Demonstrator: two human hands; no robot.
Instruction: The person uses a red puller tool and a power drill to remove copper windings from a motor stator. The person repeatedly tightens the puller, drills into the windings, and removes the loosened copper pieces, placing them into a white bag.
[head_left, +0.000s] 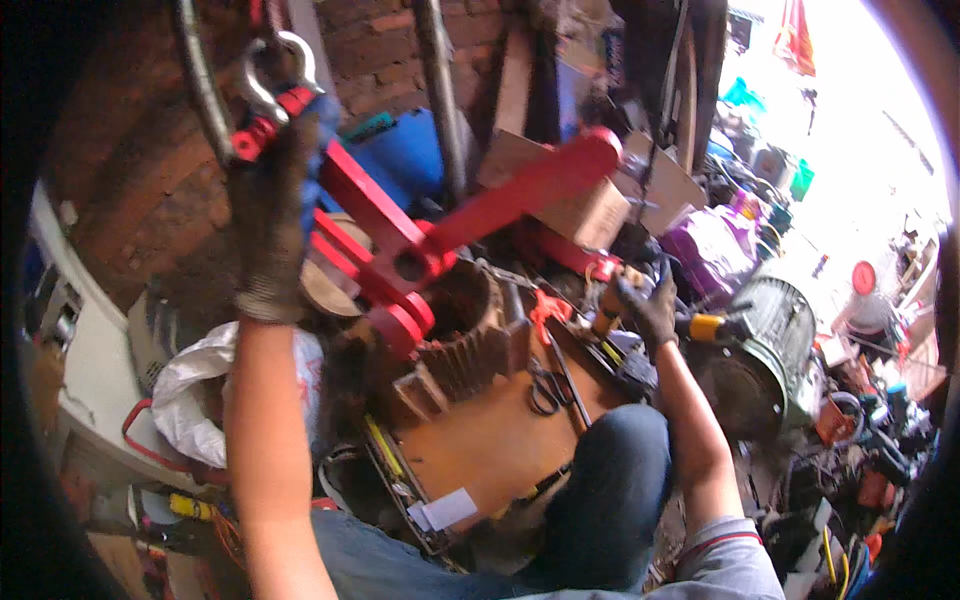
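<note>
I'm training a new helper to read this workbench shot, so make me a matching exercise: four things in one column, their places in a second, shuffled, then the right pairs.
Things:
1. left hand
2. right hand
3. scissors
4. white plastic bag

Places:
A. lying flat on the wooden board
B. raised high, gloved, gripping the red handle near the metal shackle
C. low at the left, beside the left forearm
D. gloved, among the tools right of the red lever

Pairs: 1-B, 2-D, 3-A, 4-C
</note>
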